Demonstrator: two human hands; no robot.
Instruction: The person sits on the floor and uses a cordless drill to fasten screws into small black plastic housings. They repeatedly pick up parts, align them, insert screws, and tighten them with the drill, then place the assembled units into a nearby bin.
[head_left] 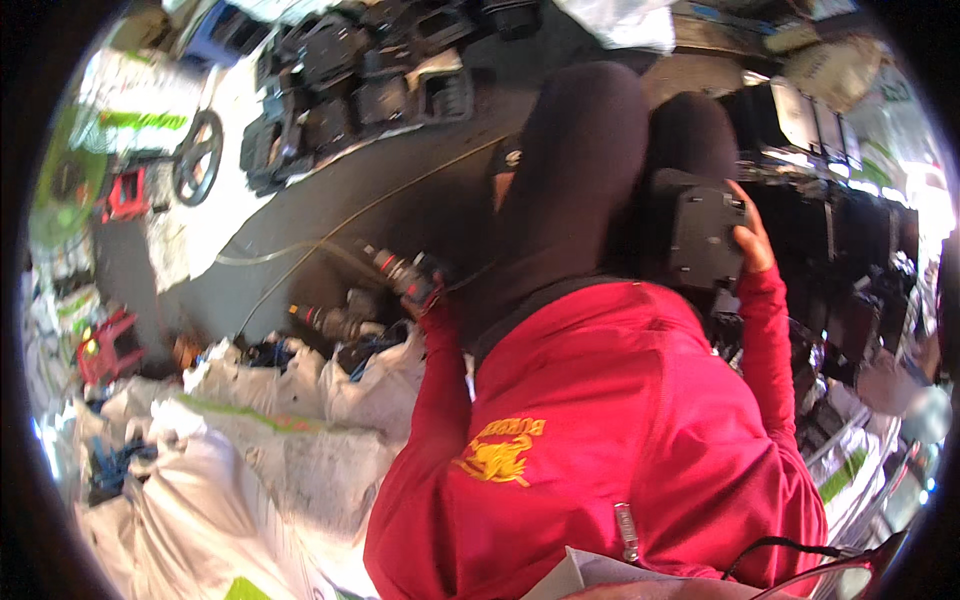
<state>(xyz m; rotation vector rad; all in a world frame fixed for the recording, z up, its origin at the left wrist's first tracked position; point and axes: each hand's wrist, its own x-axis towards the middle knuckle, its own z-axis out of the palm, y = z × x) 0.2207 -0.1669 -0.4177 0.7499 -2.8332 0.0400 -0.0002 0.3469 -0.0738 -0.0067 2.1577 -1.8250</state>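
My right hand (755, 240) is wrapped round the edge of a black, box-shaped plastic part (706, 235), held against my right thigh. The part has a flat face with small holes near its corners. On the other side, my left hand (424, 300) grips a power drill (398, 268) with a grey and red front end. Its tip points away from me, up and to the left. Most of the left fingers are hidden behind the tool and in shadow. A second drill-like tool (330, 321) lies on the dark floor just left of that hand.
Many black plastic housings (350, 90) are piled on a white sheet ahead. More black parts (840, 230) are stacked at my right. A thin hose (370, 204) crosses the floor. White sacks (290, 460) stand at left, near a red stool-like object (110, 346) and a black wheel (198, 158).
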